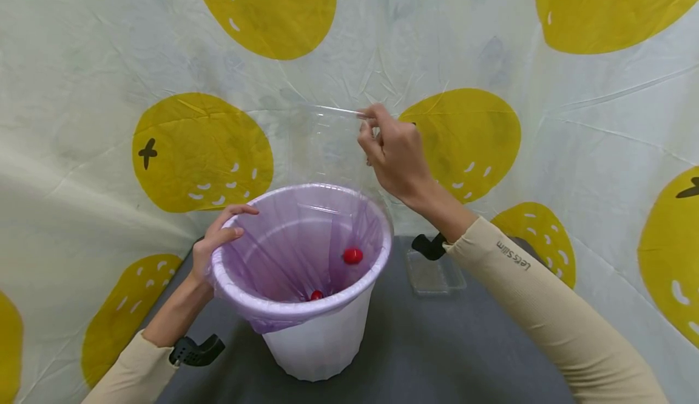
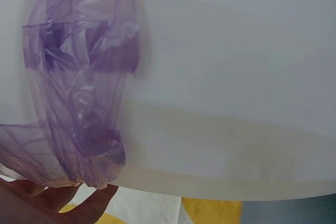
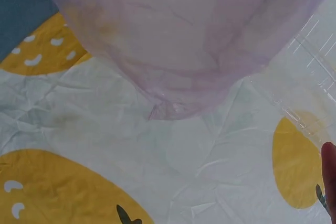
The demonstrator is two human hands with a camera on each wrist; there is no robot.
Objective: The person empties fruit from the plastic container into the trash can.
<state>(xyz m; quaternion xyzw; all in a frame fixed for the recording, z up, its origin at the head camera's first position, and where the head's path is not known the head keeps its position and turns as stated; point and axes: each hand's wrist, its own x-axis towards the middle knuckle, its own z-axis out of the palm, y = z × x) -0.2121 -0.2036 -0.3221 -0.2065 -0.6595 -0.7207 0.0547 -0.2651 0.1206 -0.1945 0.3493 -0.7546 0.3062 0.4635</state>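
A white trash bin point(image 1: 319, 352) stands tilted toward me, lined with a thin purple bag point(image 1: 284, 234) folded over its rim. My left hand point(image 1: 215, 243) grips the bin's left rim through the bag; its fingers also show against the bag in the left wrist view point(image 2: 47, 205). Above the bin's far side, my right hand point(image 1: 395, 155) pinches the edge of a clear plastic container point(image 1: 333, 140), held upended over the opening. One small red tomato point(image 1: 352, 256) shows against the bag's right side, another red one point(image 1: 316, 295) lower, partly hidden by the near rim.
On the dark grey table point(image 1: 431, 343), right of the bin, lies a clear plastic tray point(image 1: 434, 273). Behind the table hangs a pale cloth point(image 1: 349, 28) printed with yellow fruit. A black wrist mount sits on each forearm.
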